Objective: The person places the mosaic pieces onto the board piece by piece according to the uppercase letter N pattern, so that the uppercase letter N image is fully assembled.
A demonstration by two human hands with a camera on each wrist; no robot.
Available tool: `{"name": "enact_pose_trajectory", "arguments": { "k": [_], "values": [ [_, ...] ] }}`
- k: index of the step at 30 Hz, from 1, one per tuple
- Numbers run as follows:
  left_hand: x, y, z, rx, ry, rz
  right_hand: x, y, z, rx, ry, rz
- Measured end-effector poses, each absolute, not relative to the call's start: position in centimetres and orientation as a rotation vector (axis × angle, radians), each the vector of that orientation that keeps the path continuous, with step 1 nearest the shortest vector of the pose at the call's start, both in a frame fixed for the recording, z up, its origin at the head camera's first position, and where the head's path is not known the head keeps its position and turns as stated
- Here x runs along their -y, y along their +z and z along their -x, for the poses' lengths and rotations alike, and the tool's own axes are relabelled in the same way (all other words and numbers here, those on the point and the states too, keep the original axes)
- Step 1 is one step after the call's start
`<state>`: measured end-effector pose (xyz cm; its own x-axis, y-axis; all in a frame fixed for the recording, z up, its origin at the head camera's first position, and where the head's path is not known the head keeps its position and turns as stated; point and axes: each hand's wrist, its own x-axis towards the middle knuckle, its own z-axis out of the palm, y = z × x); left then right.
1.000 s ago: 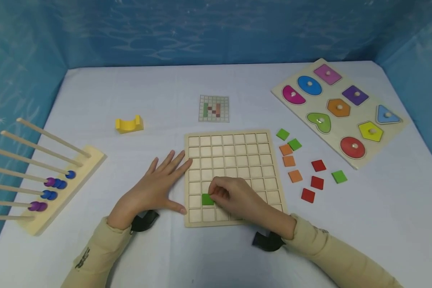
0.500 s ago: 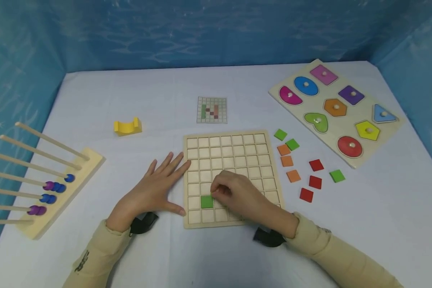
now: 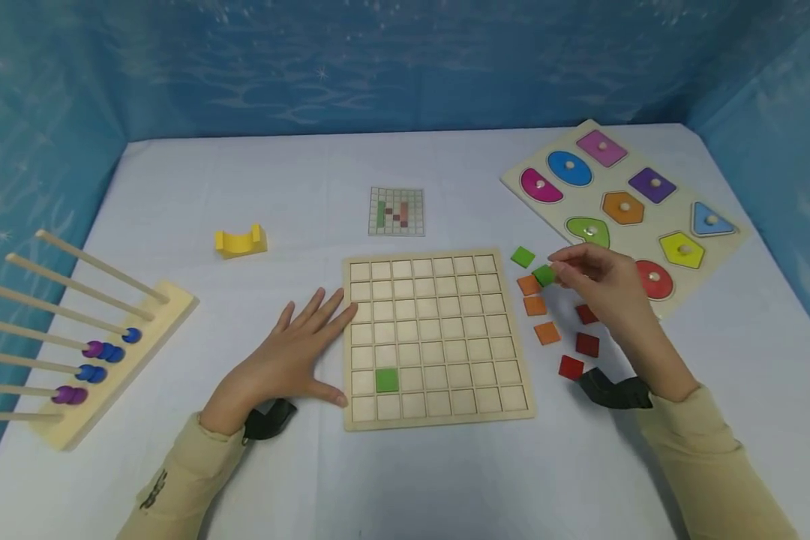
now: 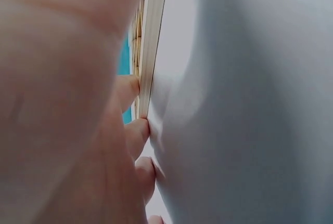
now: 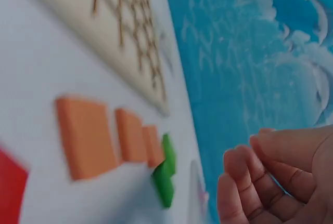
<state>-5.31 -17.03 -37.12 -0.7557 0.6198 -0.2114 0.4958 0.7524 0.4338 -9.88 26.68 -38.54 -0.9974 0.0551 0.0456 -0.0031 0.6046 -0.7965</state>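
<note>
My left hand [image 3: 286,356] lies spread on the table, with fingertips and thumb at the left edge of the wooden grid board [image 3: 439,424]. In the left wrist view its fingers [image 4: 136,136] touch the board's side. One green square tile [image 3: 387,380] sits in a cell near the board's lower left. My right hand [image 3: 604,289] hovers right of the board, thumb and index fingertips close over a green tile [image 3: 544,275]. The right wrist view shows its loosely bent fingers holding nothing, apart from the green tile [image 5: 164,185] on the table. Another green tile [image 3: 523,256] lies beside it.
Orange tiles [image 3: 535,305] and red tiles [image 3: 571,367] lie right of the board. A knobbed shape puzzle [image 3: 678,217] is behind my right hand. A small pattern card [image 3: 396,211], a yellow arch block [image 3: 241,241] and a bead-peg stand [image 3: 115,364] are also out.
My right hand has left the board's lower-left cells and moved right and away to the loose tiles. The green tile stays in its cell. My left hand keeps its place.
</note>
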Motion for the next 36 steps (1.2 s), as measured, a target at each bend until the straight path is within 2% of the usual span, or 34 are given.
{"name": "enact_pose_trajectory", "arguments": {
  "k": [2, 5, 12, 25, 36],
  "values": [
    [17.1, -37.1, 5.3, -2.605, 0.514, -0.866, -27.9, -40.2, 10.3, 2.803, 1.265, 0.126],
    [17.1, -37.0, 5.3, -2.605, 0.522, -0.872, -27.3, -39.4, 9.8, 2.871, 1.131, 0.161],
    [17.1, -37.0, 5.3, -2.598, 0.527, -0.873, -25.2, -36.5, 8.8, 2.973, 1.079, 0.101],
    [17.1, -37.0, 5.4, -2.6, 0.525, -0.861, -24.4, -37.2, 9.4, 2.932, 0.943, -0.112],
    [17.2, -37.1, 5.4, -2.601, 0.527, -0.872, -24.1, -37.1, 9.4, 2.918, 0.96, -0.12]
  ]
}}
